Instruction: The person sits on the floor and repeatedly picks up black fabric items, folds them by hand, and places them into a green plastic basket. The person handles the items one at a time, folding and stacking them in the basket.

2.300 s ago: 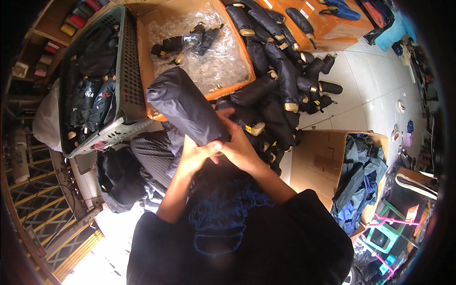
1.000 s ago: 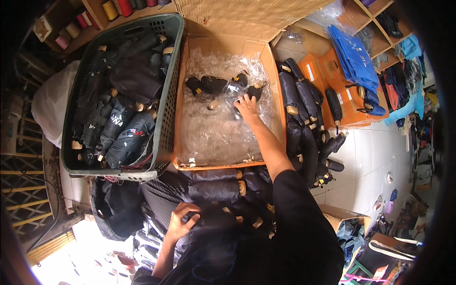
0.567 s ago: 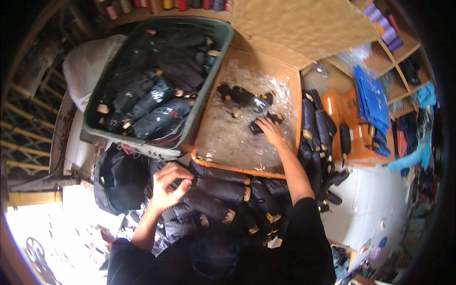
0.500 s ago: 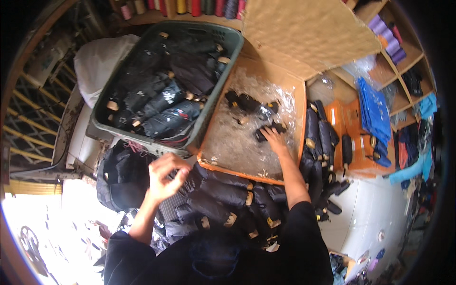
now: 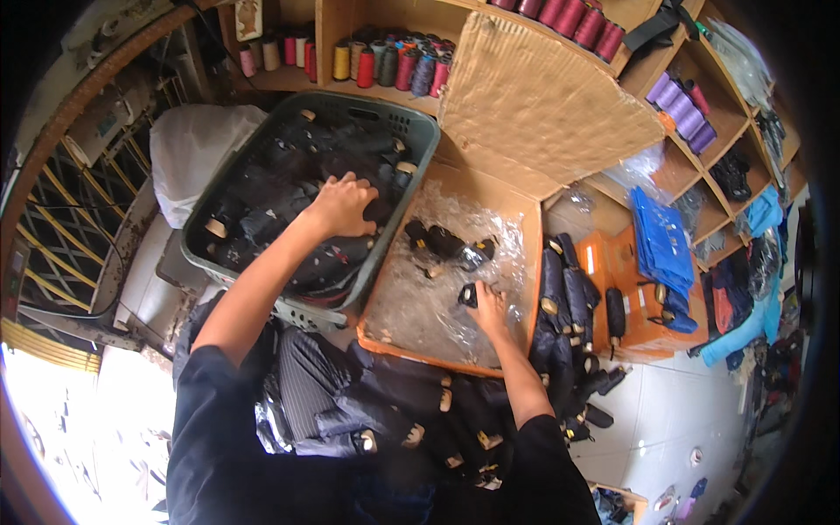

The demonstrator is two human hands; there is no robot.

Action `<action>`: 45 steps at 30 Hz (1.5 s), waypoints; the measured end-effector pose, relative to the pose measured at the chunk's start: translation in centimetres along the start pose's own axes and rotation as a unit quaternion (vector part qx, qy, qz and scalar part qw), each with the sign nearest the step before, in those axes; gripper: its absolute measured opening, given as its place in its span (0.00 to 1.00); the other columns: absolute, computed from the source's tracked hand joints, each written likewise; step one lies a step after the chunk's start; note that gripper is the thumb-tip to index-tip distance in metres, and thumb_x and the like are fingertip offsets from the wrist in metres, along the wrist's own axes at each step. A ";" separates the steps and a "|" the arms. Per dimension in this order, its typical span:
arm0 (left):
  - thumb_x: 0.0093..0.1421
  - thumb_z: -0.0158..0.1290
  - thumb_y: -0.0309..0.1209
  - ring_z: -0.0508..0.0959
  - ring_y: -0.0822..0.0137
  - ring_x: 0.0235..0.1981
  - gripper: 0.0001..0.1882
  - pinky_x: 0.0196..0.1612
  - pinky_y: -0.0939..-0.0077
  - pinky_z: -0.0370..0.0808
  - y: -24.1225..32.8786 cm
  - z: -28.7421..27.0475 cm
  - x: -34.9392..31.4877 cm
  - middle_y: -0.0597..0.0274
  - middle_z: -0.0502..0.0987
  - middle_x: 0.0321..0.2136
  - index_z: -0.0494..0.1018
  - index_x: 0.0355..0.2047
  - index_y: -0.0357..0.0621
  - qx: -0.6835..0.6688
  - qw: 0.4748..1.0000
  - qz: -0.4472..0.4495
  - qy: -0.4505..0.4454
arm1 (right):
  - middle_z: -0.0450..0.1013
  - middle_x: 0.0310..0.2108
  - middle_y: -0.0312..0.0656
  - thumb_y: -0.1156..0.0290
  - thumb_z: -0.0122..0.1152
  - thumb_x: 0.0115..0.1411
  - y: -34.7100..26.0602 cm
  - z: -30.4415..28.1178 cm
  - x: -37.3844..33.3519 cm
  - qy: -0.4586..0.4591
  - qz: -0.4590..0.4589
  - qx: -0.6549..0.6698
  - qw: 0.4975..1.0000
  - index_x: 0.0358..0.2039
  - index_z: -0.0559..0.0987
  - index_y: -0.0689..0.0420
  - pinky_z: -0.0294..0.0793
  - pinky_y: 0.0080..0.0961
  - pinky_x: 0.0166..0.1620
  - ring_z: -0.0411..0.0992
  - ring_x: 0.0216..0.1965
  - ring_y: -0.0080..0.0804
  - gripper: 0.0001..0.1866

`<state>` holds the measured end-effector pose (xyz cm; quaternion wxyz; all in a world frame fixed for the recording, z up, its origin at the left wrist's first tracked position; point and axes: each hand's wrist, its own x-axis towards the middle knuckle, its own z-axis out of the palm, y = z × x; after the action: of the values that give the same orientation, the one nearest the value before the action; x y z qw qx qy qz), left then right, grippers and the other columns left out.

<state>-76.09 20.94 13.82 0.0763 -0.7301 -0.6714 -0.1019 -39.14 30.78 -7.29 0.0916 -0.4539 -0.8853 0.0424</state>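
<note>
My left hand (image 5: 341, 206) reaches into a grey plastic basket (image 5: 418, 131) filled with folded dark umbrellas (image 5: 262, 223). It lies palm down on them with the fingers spread. My right hand (image 5: 487, 304) is inside an open cardboard box (image 5: 525, 262) lined with clear plastic. Its fingers are closed on a small black part (image 5: 468, 295) lying on the plastic. Two or three more small black parts (image 5: 442, 242) sit further back in the box. A heap of folded dark umbrellas (image 5: 394, 411) rests on my lap below both arms.
Thread spools (image 5: 385, 66) line the wooden shelf behind the basket, and a cardboard flap (image 5: 542, 96) stands up behind the box. More dark umbrellas (image 5: 564, 306) lie to the right by orange boxes (image 5: 639, 306). A white sack (image 5: 197, 149) and a metal grille (image 5: 61, 254) are at the left.
My left hand has moved from my lap up into the grey basket. My right hand has drawn back toward me inside the cardboard box. The view has tilted upward.
</note>
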 end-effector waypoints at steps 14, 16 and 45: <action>0.44 0.61 0.36 0.81 0.54 0.35 0.10 0.43 0.58 0.75 -1.0 3.0 1.7 0.54 0.80 0.31 0.79 0.27 0.48 0.003 0.993 -0.094 0.071 | 0.74 0.41 0.44 0.69 0.59 0.58 -4.0 -13.3 -9.5 0.340 0.161 0.773 0.512 0.51 0.68 0.56 0.73 0.35 0.49 0.75 0.42 0.38 0.20; 0.45 0.61 0.35 0.81 0.54 0.37 0.09 0.44 0.59 0.76 -2.7 3.3 2.8 0.54 0.81 0.33 0.81 0.29 0.50 -0.042 0.988 -0.148 -0.003 | 0.75 0.38 0.46 0.57 0.56 0.59 -4.3 -14.3 -11.8 0.232 0.184 0.849 0.438 0.48 0.71 0.57 0.73 0.38 0.49 0.75 0.40 0.40 0.21; 0.51 0.56 0.34 0.80 0.52 0.38 0.08 0.41 0.66 0.77 -5.6 1.0 4.0 0.53 0.81 0.34 0.81 0.29 0.47 -0.001 0.988 -0.131 0.086 | 0.66 0.40 0.51 0.42 0.47 0.59 -10.3 -16.7 -23.9 -0.012 0.126 0.918 0.375 0.57 0.62 0.63 0.75 0.40 0.31 0.73 0.31 0.43 0.38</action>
<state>-81.31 25.51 13.75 0.1188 -0.6248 -0.7519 -0.1736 -30.34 5.23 7.75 0.4353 -0.1973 -0.2364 0.8460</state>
